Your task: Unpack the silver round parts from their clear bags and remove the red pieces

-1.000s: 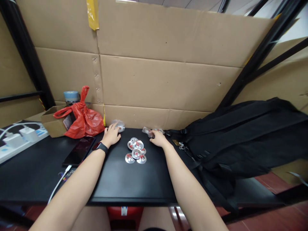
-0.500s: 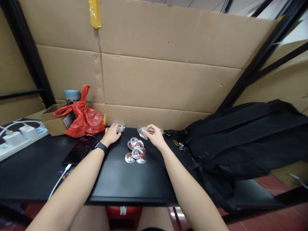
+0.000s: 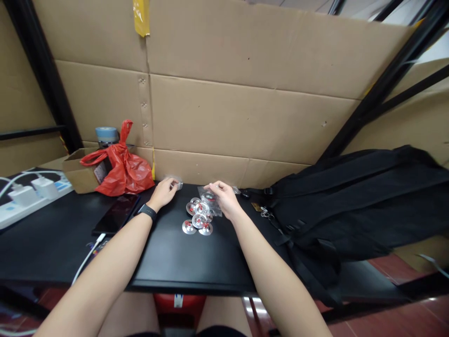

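Observation:
Several small silver metal discs, domed like finger cymbals (image 3: 199, 221) and with red cord at their centres, lie in a loose pile on the black tabletop (image 3: 189, 264). My right hand (image 3: 224, 199) pinches a clear plastic bag (image 3: 215, 210) over the pile's back right edge. Something round with a bit of red shows through the plastic; whether it is inside or behind I cannot tell. Behind the pile to the left, my left hand (image 3: 164, 193), a dark watch (image 3: 147, 212) on its wrist, has its fingers closed on another clear plastic bag (image 3: 179, 185).
A black backpack (image 3: 358, 201) with keys (image 3: 266, 214) fills the right side. On the left are a phone (image 3: 117, 213), a red plastic bag (image 3: 128, 171), a cardboard box (image 3: 79, 175) and a power strip (image 3: 26, 208). A cardboard wall (image 3: 224, 117) stands behind.
The plastic bag in my right hand has opened out and now hangs over the back of the disc pile. My left hand has barely moved, its fingers drawn closer together.

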`<move>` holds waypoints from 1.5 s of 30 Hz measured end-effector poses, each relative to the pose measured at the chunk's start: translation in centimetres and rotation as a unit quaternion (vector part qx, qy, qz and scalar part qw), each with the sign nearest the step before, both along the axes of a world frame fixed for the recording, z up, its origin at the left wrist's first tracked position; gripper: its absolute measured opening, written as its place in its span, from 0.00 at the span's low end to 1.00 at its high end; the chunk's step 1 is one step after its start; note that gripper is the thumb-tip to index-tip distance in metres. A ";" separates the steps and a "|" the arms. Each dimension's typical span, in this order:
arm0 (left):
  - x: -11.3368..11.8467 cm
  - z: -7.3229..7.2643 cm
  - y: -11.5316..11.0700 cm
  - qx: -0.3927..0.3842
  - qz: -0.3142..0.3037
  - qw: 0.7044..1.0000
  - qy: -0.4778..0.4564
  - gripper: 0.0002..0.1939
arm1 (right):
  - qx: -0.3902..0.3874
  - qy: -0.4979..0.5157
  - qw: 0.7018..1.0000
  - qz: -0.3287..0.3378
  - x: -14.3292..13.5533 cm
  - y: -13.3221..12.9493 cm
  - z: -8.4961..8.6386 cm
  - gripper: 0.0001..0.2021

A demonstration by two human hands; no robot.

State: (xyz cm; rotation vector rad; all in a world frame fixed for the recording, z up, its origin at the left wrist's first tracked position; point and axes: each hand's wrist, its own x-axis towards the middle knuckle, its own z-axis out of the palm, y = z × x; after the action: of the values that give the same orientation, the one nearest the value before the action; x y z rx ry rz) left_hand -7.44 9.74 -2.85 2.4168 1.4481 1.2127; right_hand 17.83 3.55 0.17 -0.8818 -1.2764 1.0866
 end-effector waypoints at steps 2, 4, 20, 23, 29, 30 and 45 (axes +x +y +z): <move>0.1 0.1 -0.3 -0.009 -0.001 1.000 -0.004 0.11 | -0.020 0.038 0.999 0.006 -0.2 -0.1 0.1 0.19; 0.2 0.2 -0.6 -0.019 -0.006 1.000 -0.006 0.11 | -0.035 0.082 0.996 0.005 -0.4 -0.2 0.2 0.19; 9.2 2.2 -6.8 -0.092 -0.155 0.956 -0.233 0.21 | -0.019 0.119 0.992 -0.043 -1.0 0.3 -0.2 0.20; 9.4 2.3 -7.6 -0.079 -0.124 0.963 -0.227 0.23 | 0.031 0.003 0.998 -0.062 -0.6 0.2 -0.1 0.20; 8.9 2.7 -7.7 -0.080 -0.096 0.957 -0.262 0.24 | 0.043 -0.079 0.995 0.031 1.2 0.5 0.1 0.26; 8.8 2.7 -7.6 -0.071 -0.091 0.960 -0.256 0.23 | 0.037 -0.087 0.995 0.038 1.5 0.6 0.0 0.28; 6.2 4.1 -6.6 0.055 -0.084 0.984 0.149 0.10 | 0.056 -0.094 0.993 -0.037 0.8 1.5 -1.4 0.21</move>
State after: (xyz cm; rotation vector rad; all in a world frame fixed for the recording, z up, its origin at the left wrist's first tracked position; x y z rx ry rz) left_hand -1.25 3.10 1.23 2.8287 1.2337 0.9515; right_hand 18.64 5.09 -1.19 -0.9567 -1.4341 0.8809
